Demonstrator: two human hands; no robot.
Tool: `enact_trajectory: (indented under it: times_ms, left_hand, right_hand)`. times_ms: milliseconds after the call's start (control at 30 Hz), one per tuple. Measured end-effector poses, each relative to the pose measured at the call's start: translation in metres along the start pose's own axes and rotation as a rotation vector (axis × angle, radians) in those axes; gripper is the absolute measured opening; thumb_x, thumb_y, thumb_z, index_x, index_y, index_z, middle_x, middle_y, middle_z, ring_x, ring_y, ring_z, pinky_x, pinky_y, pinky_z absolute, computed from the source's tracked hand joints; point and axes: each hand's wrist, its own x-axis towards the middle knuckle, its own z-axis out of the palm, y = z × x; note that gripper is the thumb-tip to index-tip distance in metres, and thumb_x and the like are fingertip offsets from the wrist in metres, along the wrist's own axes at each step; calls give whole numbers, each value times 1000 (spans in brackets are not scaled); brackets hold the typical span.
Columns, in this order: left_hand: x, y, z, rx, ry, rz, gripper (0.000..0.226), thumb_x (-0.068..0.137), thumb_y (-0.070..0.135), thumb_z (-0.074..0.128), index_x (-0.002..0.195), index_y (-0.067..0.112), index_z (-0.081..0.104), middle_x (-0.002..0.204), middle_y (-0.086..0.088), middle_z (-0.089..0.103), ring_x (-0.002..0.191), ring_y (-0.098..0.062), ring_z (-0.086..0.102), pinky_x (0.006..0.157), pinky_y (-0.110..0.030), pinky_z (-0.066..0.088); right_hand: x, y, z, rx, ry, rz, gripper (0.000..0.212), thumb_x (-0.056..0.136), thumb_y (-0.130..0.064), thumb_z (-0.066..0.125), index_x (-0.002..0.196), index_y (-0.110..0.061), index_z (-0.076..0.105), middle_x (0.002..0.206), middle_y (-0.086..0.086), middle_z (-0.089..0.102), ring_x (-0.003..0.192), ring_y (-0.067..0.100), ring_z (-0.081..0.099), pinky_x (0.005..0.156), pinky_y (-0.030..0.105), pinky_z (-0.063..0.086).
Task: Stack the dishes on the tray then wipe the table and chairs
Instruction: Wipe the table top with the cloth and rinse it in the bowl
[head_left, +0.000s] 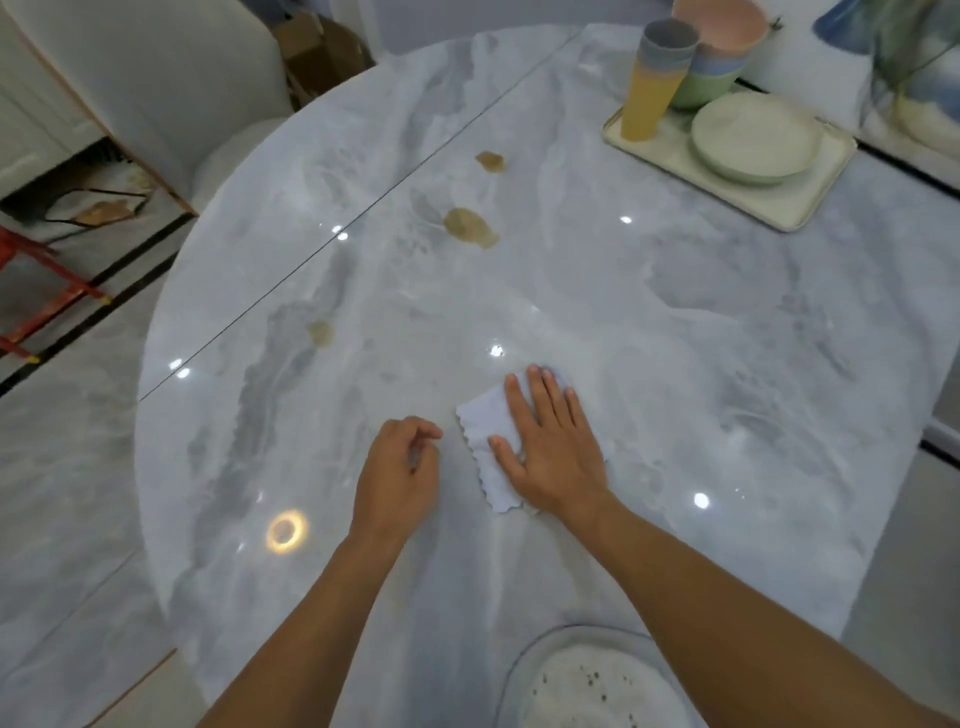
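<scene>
My right hand (550, 447) lies flat with straight fingers on a small pale cloth (485, 421) on the marble table (675, 338). My left hand (400, 467) rests just left of the cloth with its fingers loosely curled and holds nothing. Three brown stains mark the tabletop: one far (490, 161), one in the middle (470, 227), one nearer on the left (320, 332). At the far right a cream tray (800, 192) bears stacked plates (756, 137), stacked cups (655, 78) and stacked bowls (719, 57).
A white chair (156, 88) stands at the table's far left edge. A round speckled dish (597, 686) sits at the near edge under my right forearm. A red frame (41, 291) stands on the floor at left. A vase (909, 62) is beyond the tray.
</scene>
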Motion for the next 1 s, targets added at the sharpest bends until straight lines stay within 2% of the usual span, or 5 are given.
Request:
enact_trajectory:
  times_ms: [200, 400, 567, 800, 1000]
  left_hand:
    - [70, -12, -19, 170, -125, 264, 17, 96, 15, 62, 108, 26, 67, 112, 11, 59, 104, -12, 57, 97, -34, 47]
    - [116, -44, -75, 246, 23, 301, 15, 94, 15, 62, 107, 21, 68, 112, 6, 61, 103, -18, 55, 98, -43, 45]
    - [120, -73, -115, 380, 62, 416, 13, 84, 18, 61, 93, 16, 70, 94, 4, 62, 87, -22, 59, 84, -30, 37]
    - [135, -112, -186, 471, 177, -32, 52, 81, 34, 62, 130, 17, 59, 137, -14, 56, 124, -42, 51, 103, -59, 39]
    - [137, -139, -215, 626, -36, -147, 64, 102, 36, 55, 160, 27, 30, 172, -2, 19, 157, -28, 19, 120, -60, 21]
  right_hand:
    - [30, -12, 2, -11, 56, 183, 78, 103, -61, 29, 166, -20, 7, 173, 10, 5, 160, 24, -1, 129, 47, 8]
    - [36, -29, 3, -19, 98, 413, 78, 104, -60, 32, 166, -22, 4, 173, 8, 3, 160, 23, -5, 129, 47, 9]
    - [41, -37, 4, -21, 119, 491, 79, 103, -60, 30, 166, -18, 6, 173, 10, 6, 160, 25, -1, 128, 49, 11]
    - [43, -41, 6, -84, 70, 475, 93, 97, -74, 30, 165, -15, 7, 172, 14, 6, 159, 32, 3, 128, 52, 10]
    - [45, -53, 10, -100, 35, 442, 81, 102, -66, 22, 165, -18, 5, 173, 13, 4, 159, 32, 2, 127, 54, 9]
